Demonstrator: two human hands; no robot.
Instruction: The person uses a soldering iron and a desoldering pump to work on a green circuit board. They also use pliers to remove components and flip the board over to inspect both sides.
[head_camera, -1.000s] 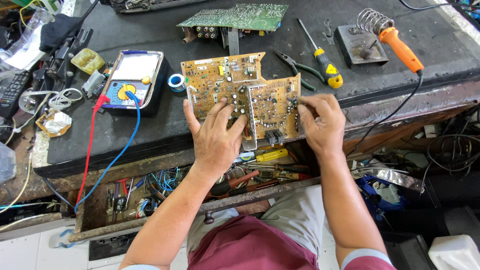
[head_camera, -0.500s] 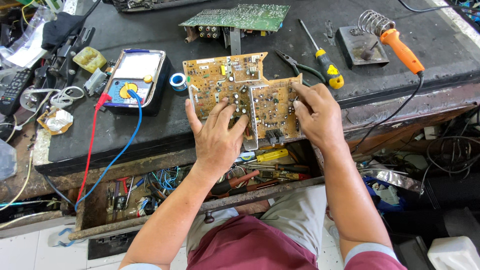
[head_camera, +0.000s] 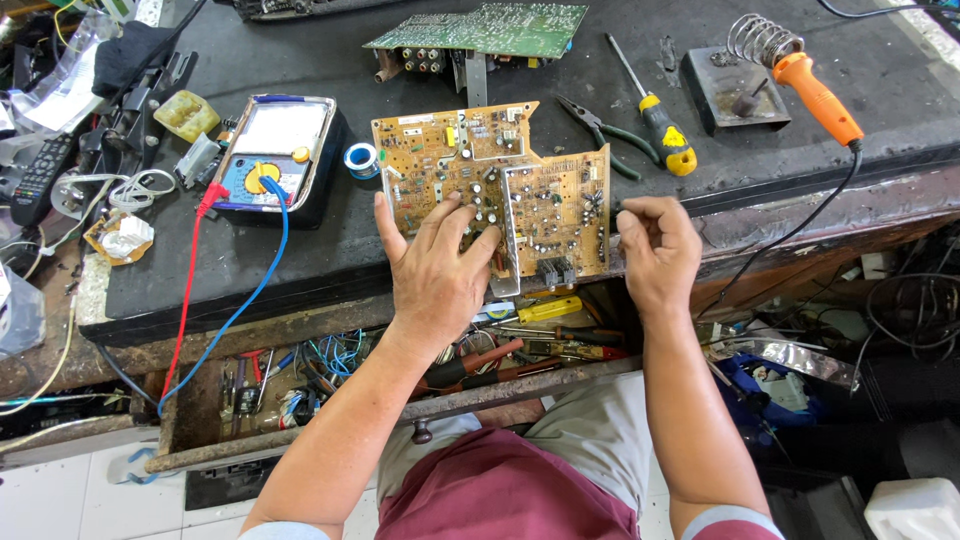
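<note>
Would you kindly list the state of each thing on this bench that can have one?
Left hand: flat, fingers spread, pressing on the board.
Right hand: loosely curled at the board's right edge; any pinched item too small to tell.
Yellow circuit board: lying flat, component side up.
Green circuit board: lying flat, untouched.
Soldering iron: resting in its coil stand.
Multimeter: red and blue leads plugged in.
Drawer: pulled open, full of tools.

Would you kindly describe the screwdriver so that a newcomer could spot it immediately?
Start at the black workbench top. Just right of the tan circuit board, beside green-handled pliers, lies the screwdriver. Its yellow-and-black handle sets it apart from the orange-handled soldering iron.
</note>
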